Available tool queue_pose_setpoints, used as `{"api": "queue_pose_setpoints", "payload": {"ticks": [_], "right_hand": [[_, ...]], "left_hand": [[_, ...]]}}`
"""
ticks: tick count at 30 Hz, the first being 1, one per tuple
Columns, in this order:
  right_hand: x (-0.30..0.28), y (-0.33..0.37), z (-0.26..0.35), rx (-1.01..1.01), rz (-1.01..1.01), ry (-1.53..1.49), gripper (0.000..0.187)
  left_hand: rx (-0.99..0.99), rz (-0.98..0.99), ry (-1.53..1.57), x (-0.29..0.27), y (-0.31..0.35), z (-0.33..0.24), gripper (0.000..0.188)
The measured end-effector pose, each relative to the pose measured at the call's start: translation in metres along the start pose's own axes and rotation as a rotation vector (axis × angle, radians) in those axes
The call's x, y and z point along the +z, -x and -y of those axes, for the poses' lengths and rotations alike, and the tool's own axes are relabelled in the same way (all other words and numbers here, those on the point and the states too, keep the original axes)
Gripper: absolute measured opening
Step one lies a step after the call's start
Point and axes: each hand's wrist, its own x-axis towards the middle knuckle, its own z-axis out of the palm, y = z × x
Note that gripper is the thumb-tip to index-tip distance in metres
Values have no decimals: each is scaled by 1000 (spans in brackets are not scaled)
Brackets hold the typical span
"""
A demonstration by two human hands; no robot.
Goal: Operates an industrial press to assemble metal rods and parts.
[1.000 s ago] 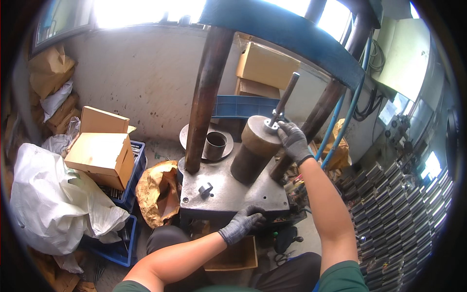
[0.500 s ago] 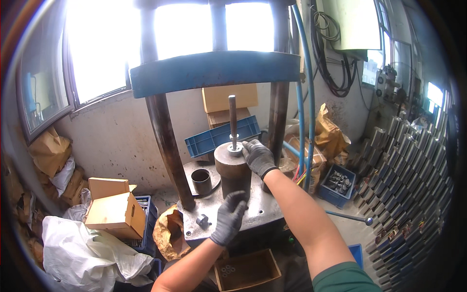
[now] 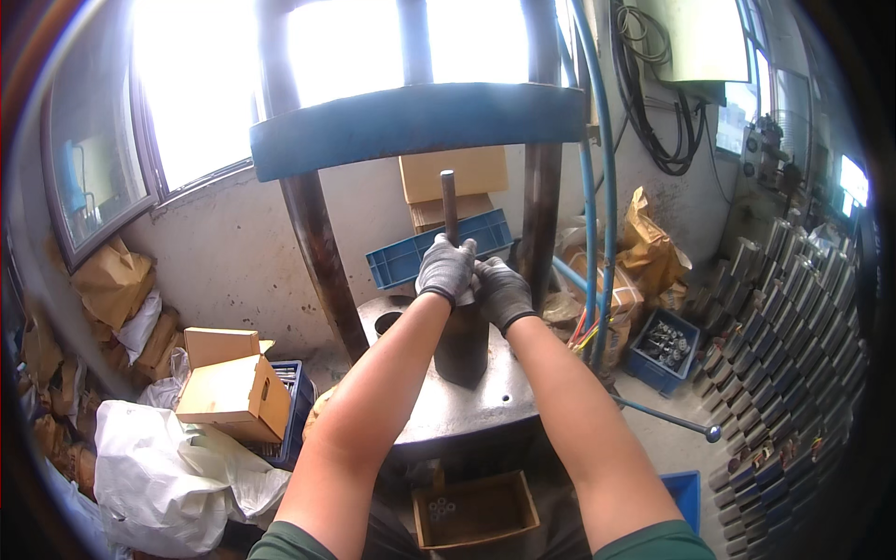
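A thick dark metal cylinder (image 3: pixel 464 350) stands upright on the metal base plate (image 3: pixel 429 411) of a press. From its top rises a narrow metal rod (image 3: pixel 449 201). My left hand (image 3: pixel 446 269), in a grey glove, is closed around the foot of the rod, just above the cylinder. Beside it, at the right of the cylinder's top, my right hand (image 3: pixel 505 291) is gloved too, its fingers curled inward close to the left hand. Both hands hide the cylinder's top, and what the right fingers hold cannot be made out.
A blue crossbeam (image 3: pixel 420 129) spans the press columns above. A short open ring (image 3: pixel 387 323) sits left of the cylinder. Below is a wooden box (image 3: pixel 478 523) with several small rings. At right are a blue bin of metal parts (image 3: pixel 665 350) and stacked metal tubes (image 3: pixel 793 345).
My left hand has risen from beside the cylinder's lower part to the rod's foot and closed there. My right hand stays near the cylinder's top, with its fingers more curled.
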Motion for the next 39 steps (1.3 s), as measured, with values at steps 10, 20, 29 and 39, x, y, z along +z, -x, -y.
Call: {"api": "queue_pose_setpoints", "payload": {"ticks": [10,20,29,39], "right_hand": [[8,-5,-7,-28,-49,-24,32],[2,-4,-3,19,-37,-32,45],[4,-6,-3,0,-61,-4,49],[14,-13,-11,17,-39,-79,49]], "left_hand": [[215,-255,184,17,19,21,33],[333,-232,1117,21,13,28,21],[260,-81,1080,10,5,42,27],[233,-87,902,15,1,28,28]]}}
